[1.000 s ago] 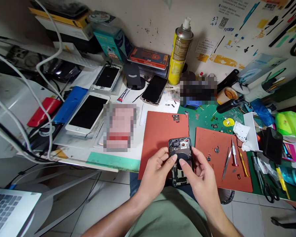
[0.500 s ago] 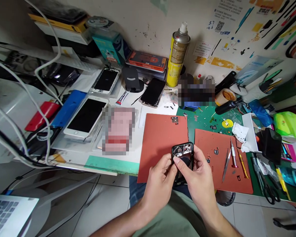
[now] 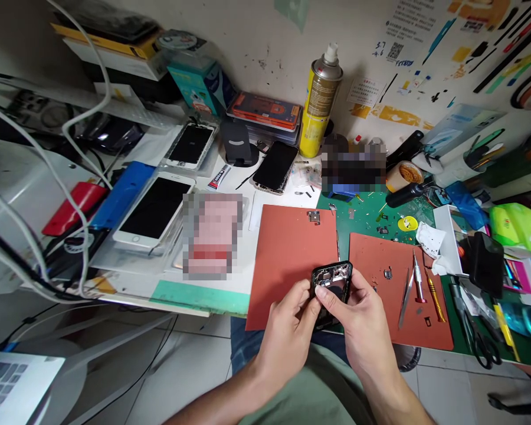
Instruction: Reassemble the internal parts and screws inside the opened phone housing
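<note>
An opened phone housing [image 3: 331, 275] with its inner parts showing is held upright at the front edge of the work mats. My left hand [image 3: 292, 327] grips its left side, fingers bent and pressed together. From the right, my right hand [image 3: 365, 316] wraps round the housing, its thumb lying across the inside. The lower part of the housing is hidden behind my hands. Behind it lies a reddish-brown mat [image 3: 292, 248] with a small metal part [image 3: 313, 217] near its top edge.
A second brown mat [image 3: 380, 260] at the right bears tweezers [image 3: 406, 298] and screwdrivers [image 3: 419, 280]. Scissors [image 3: 484, 348] lie further right. A white phone [image 3: 153, 209], a black phone [image 3: 275, 167] and a yellow spray can [image 3: 319, 103] stand or lie behind and left.
Both hands and the phone housing have shifted slightly right and down, and the housing is tilted a little differently. The grip is unchanged.
</note>
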A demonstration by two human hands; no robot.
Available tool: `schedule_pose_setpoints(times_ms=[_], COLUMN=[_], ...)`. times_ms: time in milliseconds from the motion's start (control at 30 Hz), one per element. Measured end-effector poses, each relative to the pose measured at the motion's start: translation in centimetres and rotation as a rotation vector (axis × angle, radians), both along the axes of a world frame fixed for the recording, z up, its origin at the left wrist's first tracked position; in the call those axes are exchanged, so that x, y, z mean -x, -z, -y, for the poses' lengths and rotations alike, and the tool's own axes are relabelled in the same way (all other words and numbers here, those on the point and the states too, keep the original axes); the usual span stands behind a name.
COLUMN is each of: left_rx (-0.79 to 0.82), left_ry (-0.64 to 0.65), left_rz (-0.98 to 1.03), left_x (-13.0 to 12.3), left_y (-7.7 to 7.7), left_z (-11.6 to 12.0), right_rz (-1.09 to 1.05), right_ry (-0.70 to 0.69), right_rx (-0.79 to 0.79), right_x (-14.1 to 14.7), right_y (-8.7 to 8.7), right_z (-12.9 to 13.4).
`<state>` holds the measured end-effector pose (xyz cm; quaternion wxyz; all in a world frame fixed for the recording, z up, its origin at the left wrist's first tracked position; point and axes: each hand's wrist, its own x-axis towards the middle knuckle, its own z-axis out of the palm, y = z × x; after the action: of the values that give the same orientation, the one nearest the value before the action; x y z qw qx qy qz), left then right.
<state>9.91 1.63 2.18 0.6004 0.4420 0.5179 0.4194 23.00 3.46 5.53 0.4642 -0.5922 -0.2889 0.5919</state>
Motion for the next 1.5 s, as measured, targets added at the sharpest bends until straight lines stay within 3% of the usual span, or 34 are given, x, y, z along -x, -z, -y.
schedule_pose_setpoints(times_ms=[533,800,1500], left_rx=[0.014,-0.027,0.025], left_ry=[-0.021,0.031,0.005], left_rz=[-0.002,0.002,0.002], left_x=[0.0,0.09,0.02], left_y=[-0.6,-0.2,0.19], left_z=[-0.11,0.21,-0.06], right_rz=[0.02,0.042,0.077], right_ry=[0.009,0.039,0.053], right_rx=[0.004,-0.015,-0.02], right_x=[0.14,0.19,0.12], right_y=[-0.28,-0.24,-0.22], right_z=[0.17,0.26,0.33])
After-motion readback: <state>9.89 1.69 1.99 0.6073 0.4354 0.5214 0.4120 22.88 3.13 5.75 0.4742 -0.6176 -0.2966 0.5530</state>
